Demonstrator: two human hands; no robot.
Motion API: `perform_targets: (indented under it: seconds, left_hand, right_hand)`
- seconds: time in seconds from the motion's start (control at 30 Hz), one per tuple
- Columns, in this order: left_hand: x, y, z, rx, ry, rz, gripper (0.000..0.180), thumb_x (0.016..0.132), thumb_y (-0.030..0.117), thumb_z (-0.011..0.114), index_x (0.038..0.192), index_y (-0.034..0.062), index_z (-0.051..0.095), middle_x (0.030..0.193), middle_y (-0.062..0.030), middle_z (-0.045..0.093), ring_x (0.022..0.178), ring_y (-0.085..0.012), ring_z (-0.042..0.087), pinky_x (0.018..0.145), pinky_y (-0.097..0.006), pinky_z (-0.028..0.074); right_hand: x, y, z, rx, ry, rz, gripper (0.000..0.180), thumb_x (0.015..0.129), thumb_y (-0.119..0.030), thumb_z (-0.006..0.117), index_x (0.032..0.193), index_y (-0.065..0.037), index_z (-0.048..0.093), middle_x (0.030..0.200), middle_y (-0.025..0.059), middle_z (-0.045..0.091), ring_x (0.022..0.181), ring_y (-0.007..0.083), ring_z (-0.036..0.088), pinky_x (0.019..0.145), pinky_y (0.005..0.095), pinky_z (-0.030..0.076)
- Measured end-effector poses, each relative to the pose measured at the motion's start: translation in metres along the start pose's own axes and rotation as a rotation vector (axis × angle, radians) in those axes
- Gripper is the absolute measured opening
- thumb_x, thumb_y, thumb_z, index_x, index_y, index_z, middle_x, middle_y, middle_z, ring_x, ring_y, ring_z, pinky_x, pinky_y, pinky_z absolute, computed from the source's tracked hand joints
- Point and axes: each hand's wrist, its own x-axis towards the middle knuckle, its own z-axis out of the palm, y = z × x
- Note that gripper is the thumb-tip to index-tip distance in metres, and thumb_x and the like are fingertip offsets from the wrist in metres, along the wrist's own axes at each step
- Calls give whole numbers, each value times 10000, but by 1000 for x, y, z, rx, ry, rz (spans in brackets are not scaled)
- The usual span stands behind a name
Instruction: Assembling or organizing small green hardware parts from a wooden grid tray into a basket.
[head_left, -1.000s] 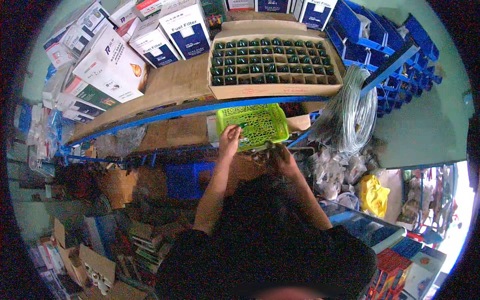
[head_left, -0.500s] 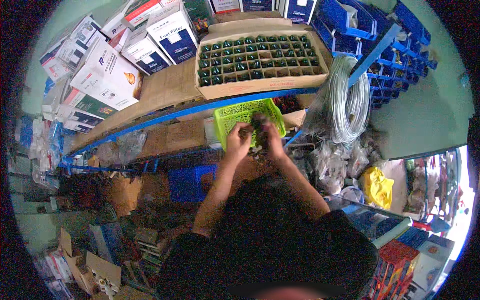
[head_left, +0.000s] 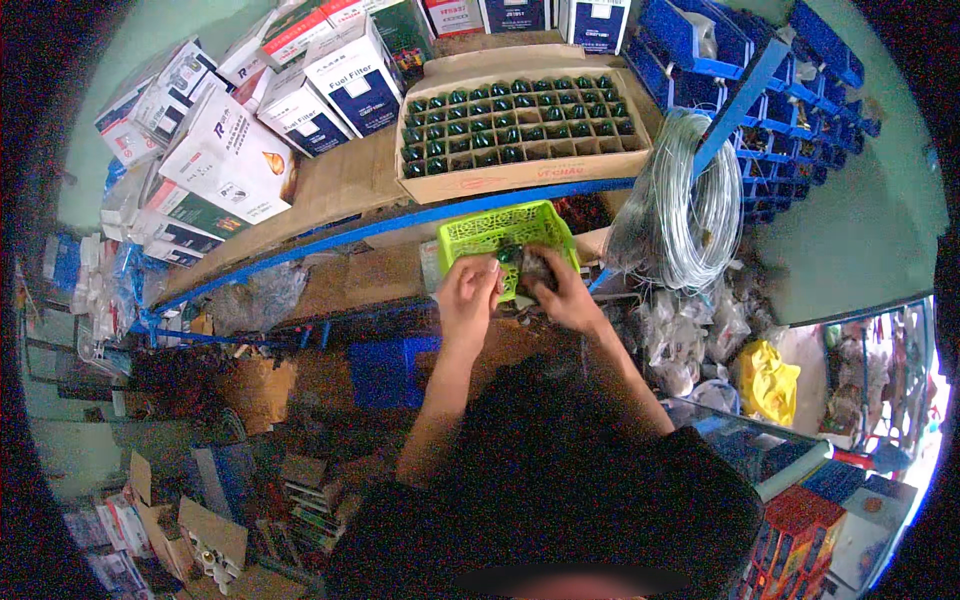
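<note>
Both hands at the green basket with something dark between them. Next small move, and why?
Probably lower the small dark object into the lime-green plastic mesh basket and let go. The left hand and right hand pinch it together right at the basket's near rim, above its opening. What the object is cannot be told.

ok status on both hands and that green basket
Left hand and right hand together on a small dark object, in front of the green basket. Basket on lower shelf. Nothing between the hands and the basket.
</note>
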Motion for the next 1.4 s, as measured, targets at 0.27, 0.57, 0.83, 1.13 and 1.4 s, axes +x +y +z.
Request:
perform_targets:
  seconds: [0.27,0.57,0.83,1.13,1.4]
  left_hand:
    - [-13,71,30,335,-205,353,207,884,-50,717,1044,31,612,1011,-107,680,859,-157,665,749,-288,555]
    - [-7,131,50,721,-332,213,378,910,66,736,1280,70,661,1074,-96,708,887,-134,683,726,-273,547]
    - [65,185,86,772,-160,675,339,920,87,743,1207,81,561,1000,-76,695,775,-111,631,636,-247,490]
    - [139,174,89,1328,-210,764,379,881,285,788,1161,91,623,1029,-152,745,984,-332,725,843,-419,559]
    - [143,176,92,1248,-249,740,341,845,300,805,1087,99,675,953,-112,736,848,-305,687,816,-402,526]
  right_hand:
    - [-36,-96,-25,237,95,26,440,941,-137,709,1352,-31,591,1303,143,654,1222,218,596,1065,363,445]
    - [-12,-152,-41,314,176,78,318,963,-172,710,1227,1,674,1177,142,717,1106,187,649,986,337,493]
    - [-19,-166,-65,1129,75,182,398,1063,-378,465,1306,-73,547,1007,156,671,670,200,631,581,294,492]
    - [-44,-134,-44,1352,-226,450,551,1073,-533,326,1256,-69,560,875,132,679,615,236,606,542,337,478]
    - [-43,-133,-45,1279,-244,512,538,1066,-528,350,1279,-80,557,867,118,672,601,220,591,523,322,448]
